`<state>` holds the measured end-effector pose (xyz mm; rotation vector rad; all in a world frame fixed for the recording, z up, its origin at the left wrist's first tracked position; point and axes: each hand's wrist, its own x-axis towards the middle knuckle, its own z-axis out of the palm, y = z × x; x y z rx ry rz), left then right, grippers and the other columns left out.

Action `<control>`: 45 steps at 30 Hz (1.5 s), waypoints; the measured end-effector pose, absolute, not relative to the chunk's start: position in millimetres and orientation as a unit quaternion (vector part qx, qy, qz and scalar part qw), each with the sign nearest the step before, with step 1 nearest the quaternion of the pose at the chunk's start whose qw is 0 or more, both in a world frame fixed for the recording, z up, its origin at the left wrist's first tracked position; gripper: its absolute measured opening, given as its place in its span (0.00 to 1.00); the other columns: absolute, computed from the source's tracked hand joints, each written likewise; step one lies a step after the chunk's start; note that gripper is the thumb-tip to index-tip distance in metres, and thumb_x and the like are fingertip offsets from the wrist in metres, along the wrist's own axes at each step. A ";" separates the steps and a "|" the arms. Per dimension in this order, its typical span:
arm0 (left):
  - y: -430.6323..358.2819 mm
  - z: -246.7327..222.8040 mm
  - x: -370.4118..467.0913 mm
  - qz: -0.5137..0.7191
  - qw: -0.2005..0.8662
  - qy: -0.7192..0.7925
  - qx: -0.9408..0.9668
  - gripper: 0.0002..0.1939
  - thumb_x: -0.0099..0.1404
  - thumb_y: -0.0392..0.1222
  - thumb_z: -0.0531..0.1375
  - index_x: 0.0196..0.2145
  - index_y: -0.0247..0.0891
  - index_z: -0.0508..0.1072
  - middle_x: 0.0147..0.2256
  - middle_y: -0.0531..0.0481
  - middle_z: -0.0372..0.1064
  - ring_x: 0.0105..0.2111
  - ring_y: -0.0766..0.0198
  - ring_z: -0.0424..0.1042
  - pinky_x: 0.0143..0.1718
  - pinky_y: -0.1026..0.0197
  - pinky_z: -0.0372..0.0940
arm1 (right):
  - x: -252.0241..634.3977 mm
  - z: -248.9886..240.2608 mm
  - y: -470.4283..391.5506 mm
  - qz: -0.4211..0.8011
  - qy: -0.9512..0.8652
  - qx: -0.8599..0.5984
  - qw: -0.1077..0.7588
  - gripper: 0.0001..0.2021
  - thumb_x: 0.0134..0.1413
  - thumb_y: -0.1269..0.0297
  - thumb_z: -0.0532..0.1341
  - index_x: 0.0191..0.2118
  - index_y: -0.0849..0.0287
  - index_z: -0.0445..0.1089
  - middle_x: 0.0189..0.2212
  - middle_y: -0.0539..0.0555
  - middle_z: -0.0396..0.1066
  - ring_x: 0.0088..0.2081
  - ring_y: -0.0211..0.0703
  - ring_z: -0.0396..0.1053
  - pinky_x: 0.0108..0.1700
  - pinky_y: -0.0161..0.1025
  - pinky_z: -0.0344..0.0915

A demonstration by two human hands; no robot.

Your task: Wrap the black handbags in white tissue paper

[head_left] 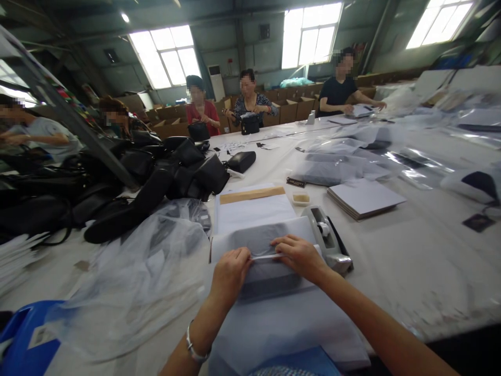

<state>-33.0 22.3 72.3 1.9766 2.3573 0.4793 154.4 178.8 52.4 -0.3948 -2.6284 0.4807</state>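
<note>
A dark flat item (270,282) wrapped in thin white sheeting lies in front of me, over white sheets. Both my hands pinch a folded white edge that runs across it. My left hand (231,271) is closed on the left end of this fold, and a metal bracelet circles that wrist. On the right part of the fold my right hand (299,256) has its fingers bent over the edge. Just right of the wrapped item stands a grey tape dispenser (326,235). Behind it, white paper (254,211) carries a brown strip (252,195).
Black bags (156,183) are heaped at the left, beside crumpled clear plastic (156,266). A blue container (33,334) is at the lower left. White boards (366,198) and plastic-wrapped items (332,162) lie right. Several people work across the table; a slanted metal post (78,115) stands left.
</note>
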 end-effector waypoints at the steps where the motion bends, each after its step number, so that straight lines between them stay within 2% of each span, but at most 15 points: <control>1: 22.8 72.1 -32.8 0.156 0.011 0.758 0.633 0.03 0.71 0.41 0.56 0.37 0.43 0.68 0.37 0.51 0.73 0.38 0.58 0.72 0.40 0.57 0.64 | 153.8 52.9 180.1 0.178 -0.949 -0.144 0.218 0.03 0.61 0.64 0.62 0.36 0.55 0.71 0.46 0.52 0.75 0.46 0.45 0.70 0.49 0.43 0.68; 6: 25.5 72.1 -30.8 0.159 -0.020 0.760 0.630 0.04 0.71 0.40 0.56 0.37 0.42 0.69 0.38 0.50 0.74 0.40 0.57 0.72 0.44 0.55 0.65 | 151.4 52.2 183.0 0.189 -0.941 -0.161 0.228 0.03 0.59 0.62 0.64 0.35 0.54 0.72 0.45 0.51 0.76 0.45 0.44 0.71 0.48 0.41 0.68; 8: 25.3 70.4 -26.4 0.170 -0.071 0.757 0.626 0.05 0.70 0.38 0.56 0.41 0.41 0.71 0.43 0.48 0.74 0.45 0.55 0.72 0.52 0.49 0.63 | 150.1 50.5 183.5 0.186 -0.939 -0.169 0.234 0.03 0.59 0.62 0.64 0.36 0.54 0.72 0.44 0.51 0.76 0.45 0.44 0.71 0.47 0.40 0.68; 11: 23.0 62.3 -13.6 0.207 -0.179 0.727 0.629 0.14 0.70 0.35 0.56 0.52 0.42 0.70 0.52 0.45 0.72 0.54 0.53 0.67 0.62 0.41 0.53 | 146.5 46.4 184.9 0.180 -0.936 -0.175 0.245 0.04 0.59 0.61 0.64 0.36 0.54 0.72 0.42 0.51 0.77 0.43 0.44 0.71 0.46 0.40 0.67; 13: 21.1 53.3 -3.9 0.214 -0.195 0.687 0.667 0.15 0.70 0.34 0.55 0.53 0.41 0.71 0.51 0.46 0.73 0.52 0.55 0.69 0.61 0.45 0.57 | 142.9 43.9 186.2 0.177 -0.935 -0.177 0.252 0.03 0.60 0.61 0.64 0.37 0.53 0.72 0.40 0.51 0.77 0.43 0.44 0.71 0.47 0.40 0.67; 16: 20.3 38.6 4.8 0.199 -0.154 0.661 0.707 0.13 0.70 0.34 0.55 0.50 0.39 0.73 0.49 0.48 0.75 0.49 0.57 0.72 0.53 0.53 0.67 | 139.4 43.7 189.0 0.161 -0.934 -0.185 0.261 0.03 0.61 0.62 0.62 0.39 0.53 0.72 0.42 0.51 0.76 0.43 0.45 0.71 0.47 0.42 0.68; 19: 21.7 28.8 4.1 0.185 -0.142 0.682 0.693 0.15 0.70 0.34 0.55 0.53 0.41 0.72 0.55 0.48 0.71 0.55 0.54 0.69 0.56 0.49 0.66 | 149.1 48.9 194.2 0.122 -0.928 -0.215 0.280 0.05 0.62 0.65 0.61 0.42 0.53 0.73 0.47 0.52 0.75 0.47 0.48 0.71 0.51 0.46 0.67; 22: 22.4 25.5 0.3 0.176 -0.136 0.690 0.689 0.17 0.71 0.36 0.54 0.56 0.42 0.69 0.60 0.48 0.66 0.60 0.52 0.64 0.59 0.44 0.63 | 182.6 53.2 202.5 0.074 -0.895 -0.284 0.335 0.09 0.62 0.67 0.59 0.46 0.54 0.73 0.52 0.54 0.73 0.53 0.50 0.68 0.59 0.50 0.62; 25: 21.2 24.5 -2.2 0.165 -0.122 0.689 0.695 0.19 0.72 0.38 0.53 0.58 0.42 0.67 0.62 0.47 0.62 0.61 0.50 0.62 0.59 0.41 0.62 | 232.2 49.3 207.9 0.033 -0.831 -0.396 0.389 0.10 0.61 0.61 0.60 0.46 0.57 0.74 0.53 0.59 0.72 0.58 0.53 0.64 0.62 0.53 0.59; 27: 20.2 23.0 -3.8 0.161 -0.123 0.683 0.702 0.19 0.72 0.38 0.52 0.59 0.42 0.66 0.62 0.46 0.61 0.62 0.49 0.61 0.60 0.40 0.61 | 261.4 41.9 206.9 0.029 -0.793 -0.466 0.392 0.14 0.60 0.55 0.60 0.44 0.58 0.75 0.55 0.62 0.69 0.60 0.57 0.61 0.63 0.57 0.57; 32: 19.5 17.8 -7.3 0.163 -0.131 0.673 0.710 0.20 0.72 0.38 0.52 0.60 0.40 0.65 0.63 0.46 0.59 0.62 0.48 0.61 0.59 0.38 0.60 | 282.4 22.4 197.2 0.166 -0.729 -0.573 0.336 0.19 0.55 0.48 0.59 0.37 0.57 0.80 0.62 0.62 0.62 0.65 0.61 0.52 0.66 0.60 0.49; 35: 19.4 16.8 -7.6 0.167 -0.129 0.672 0.710 0.20 0.72 0.39 0.52 0.61 0.40 0.65 0.63 0.46 0.59 0.62 0.48 0.60 0.60 0.38 0.59 | 270.6 19.4 195.8 0.290 -0.666 -0.598 0.340 0.17 0.52 0.48 0.62 0.33 0.55 0.81 0.63 0.60 0.61 0.65 0.59 0.54 0.66 0.56 0.49; 39: 18.8 16.5 -6.8 0.180 -0.124 0.674 0.706 0.20 0.72 0.38 0.52 0.60 0.41 0.66 0.63 0.46 0.59 0.62 0.48 0.60 0.60 0.38 0.58 | 258.0 23.5 193.4 0.442 -0.543 -0.578 0.419 0.15 0.45 0.49 0.68 0.30 0.57 0.80 0.62 0.60 0.62 0.61 0.58 0.62 0.60 0.49 0.59; 41: 18.5 16.0 -6.6 0.183 -0.121 0.674 0.705 0.20 0.72 0.38 0.52 0.60 0.41 0.66 0.63 0.46 0.59 0.62 0.48 0.60 0.60 0.38 0.59 | 256.5 28.5 187.5 0.443 -0.517 -0.562 0.470 0.14 0.43 0.51 0.70 0.30 0.57 0.80 0.63 0.58 0.62 0.60 0.57 0.63 0.59 0.47 0.61; 45: 18.3 15.0 -7.2 0.180 -0.122 0.673 0.707 0.20 0.72 0.39 0.52 0.60 0.40 0.66 0.63 0.46 0.59 0.62 0.49 0.60 0.60 0.38 0.58 | 262.0 43.3 165.1 0.420 -0.516 -0.533 0.523 0.11 0.46 0.53 0.70 0.32 0.55 0.80 0.61 0.54 0.65 0.58 0.52 0.65 0.59 0.44 0.63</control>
